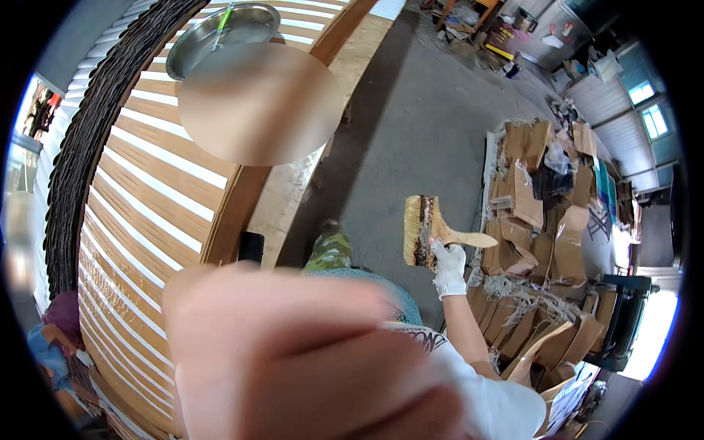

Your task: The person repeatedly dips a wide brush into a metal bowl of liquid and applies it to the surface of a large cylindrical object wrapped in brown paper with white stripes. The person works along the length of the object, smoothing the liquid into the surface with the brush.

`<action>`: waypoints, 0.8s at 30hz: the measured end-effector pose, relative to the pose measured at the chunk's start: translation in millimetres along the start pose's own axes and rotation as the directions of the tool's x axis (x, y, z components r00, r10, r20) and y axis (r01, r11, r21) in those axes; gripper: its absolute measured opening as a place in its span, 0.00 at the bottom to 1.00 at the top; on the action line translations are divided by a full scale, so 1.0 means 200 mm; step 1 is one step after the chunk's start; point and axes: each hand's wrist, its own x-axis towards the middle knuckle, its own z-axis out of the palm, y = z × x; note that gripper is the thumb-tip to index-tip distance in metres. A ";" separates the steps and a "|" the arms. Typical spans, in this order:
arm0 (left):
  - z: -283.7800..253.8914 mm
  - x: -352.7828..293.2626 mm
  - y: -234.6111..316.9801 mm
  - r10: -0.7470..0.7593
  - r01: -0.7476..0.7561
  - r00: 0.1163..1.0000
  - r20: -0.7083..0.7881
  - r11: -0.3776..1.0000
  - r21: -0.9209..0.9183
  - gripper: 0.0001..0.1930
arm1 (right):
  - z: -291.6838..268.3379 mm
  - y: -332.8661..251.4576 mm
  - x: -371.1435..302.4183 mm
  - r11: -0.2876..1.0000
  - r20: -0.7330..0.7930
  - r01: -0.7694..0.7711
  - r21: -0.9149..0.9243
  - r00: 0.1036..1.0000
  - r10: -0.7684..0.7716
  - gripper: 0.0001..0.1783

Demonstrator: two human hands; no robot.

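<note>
My right hand [449, 270], in a white glove, is closed around the base of a wide wooden-handled brush [408, 231] with pale bristles and a dark-stained band. It holds the brush out over the grey floor, away from the table. A bare hand, my left hand [293, 352] by its position, fills the lower middle, very near and blurred. Its fingers look curled; anything inside them is hidden. Beyond it lie long brown strips [158, 187] alternating with white ones, glossy at the lower left. A metal basin [176, 62] holding a green-handled tool [224, 20] stands on them.
A blurred oval hides part of the table near the basin. A dark phone-like object [251, 248] lies at the table's edge. Stacked brown cardboard [543, 213] and stringy scraps occupy the right. A dark ridged band [66, 191] borders the strips; another person [55, 345] is at the lower left.
</note>
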 end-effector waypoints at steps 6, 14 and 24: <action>-0.06 0.15 -0.44 -0.079 0.078 0.997 -0.017 0.996 -0.031 0.13 | 0.26 -0.27 0.22 0.989 -0.109 -0.144 0.019 0.983 0.145 0.12; -0.41 0.29 -0.92 -0.026 0.025 0.995 -0.096 1.000 -0.007 0.13 | 0.68 -0.57 0.81 0.974 0.091 0.061 -0.218 0.995 -0.042 0.13; -0.57 0.28 -1.34 -0.194 0.348 0.857 -0.478 0.901 0.258 0.04 | 1.60 -1.34 1.21 0.968 0.476 0.235 -0.085 0.863 -0.168 0.13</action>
